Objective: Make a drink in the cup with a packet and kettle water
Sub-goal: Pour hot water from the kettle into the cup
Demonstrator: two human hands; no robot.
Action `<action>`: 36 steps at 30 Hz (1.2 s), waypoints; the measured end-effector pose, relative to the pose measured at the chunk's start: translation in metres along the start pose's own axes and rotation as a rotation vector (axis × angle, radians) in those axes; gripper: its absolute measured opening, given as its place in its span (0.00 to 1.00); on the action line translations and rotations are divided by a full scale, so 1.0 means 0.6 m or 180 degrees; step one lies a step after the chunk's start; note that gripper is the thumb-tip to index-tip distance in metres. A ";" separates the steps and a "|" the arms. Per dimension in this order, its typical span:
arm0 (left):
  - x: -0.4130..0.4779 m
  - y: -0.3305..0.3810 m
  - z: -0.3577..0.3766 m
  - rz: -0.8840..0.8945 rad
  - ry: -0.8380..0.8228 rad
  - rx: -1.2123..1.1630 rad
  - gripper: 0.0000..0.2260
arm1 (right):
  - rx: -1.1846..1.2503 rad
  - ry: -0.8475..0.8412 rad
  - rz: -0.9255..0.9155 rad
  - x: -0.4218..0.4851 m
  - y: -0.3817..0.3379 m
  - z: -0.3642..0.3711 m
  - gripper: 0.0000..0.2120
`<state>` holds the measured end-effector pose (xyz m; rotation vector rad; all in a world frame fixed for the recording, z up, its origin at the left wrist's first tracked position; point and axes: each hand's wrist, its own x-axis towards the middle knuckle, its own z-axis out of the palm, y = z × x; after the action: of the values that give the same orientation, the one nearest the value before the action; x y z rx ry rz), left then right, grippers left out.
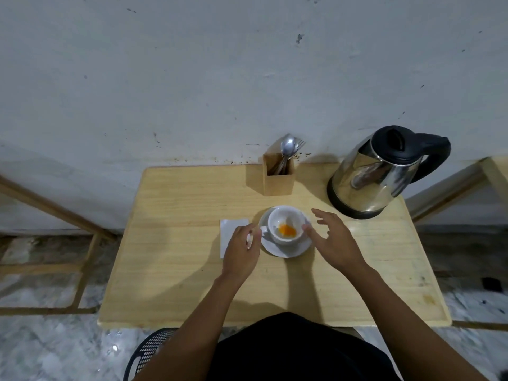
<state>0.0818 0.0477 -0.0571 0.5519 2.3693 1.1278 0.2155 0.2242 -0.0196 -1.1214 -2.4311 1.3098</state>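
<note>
Head view: the open right hand (334, 237) touches the white round cup (287, 225) with orange powder (287, 230); the left hand (242, 250) pinches its handle.

Below me I see a pale, light-wood worktop (178, 270) with a raised lip along its edges, its far side pushed against a grey-white wall. At the far edge, near the middle, a square open-topped wooden holder (278, 177) stands on it, with metal cutlery inside. On the far right corner I make out a stainless-steel electric kettle (376, 174) with a black lid, handle and base. Towards the centre a white round saucer (286, 250) lies flat on the wood, and just left of it, a flat white rectangular packet (229, 229) partly hidden by my left hand.
</note>
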 end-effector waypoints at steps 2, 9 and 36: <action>-0.005 0.029 0.012 -0.0087 -0.0115 -0.0306 0.19 | 0.0284 0.0253 -0.0007 -0.012 0.013 -0.025 0.15; 0.011 0.047 0.047 -0.0385 0.0248 -0.0278 0.16 | 0.0612 0.0949 -0.0186 -0.022 0.026 -0.131 0.08; 0.024 0.132 0.127 -0.1452 0.1610 -0.0159 0.12 | 0.0327 -0.0485 -0.0384 0.276 0.092 -0.443 0.37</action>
<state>0.1253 0.1484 -0.0400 -0.3277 2.6695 1.2005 0.2504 0.5286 0.0654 -0.8649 -2.4597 1.5121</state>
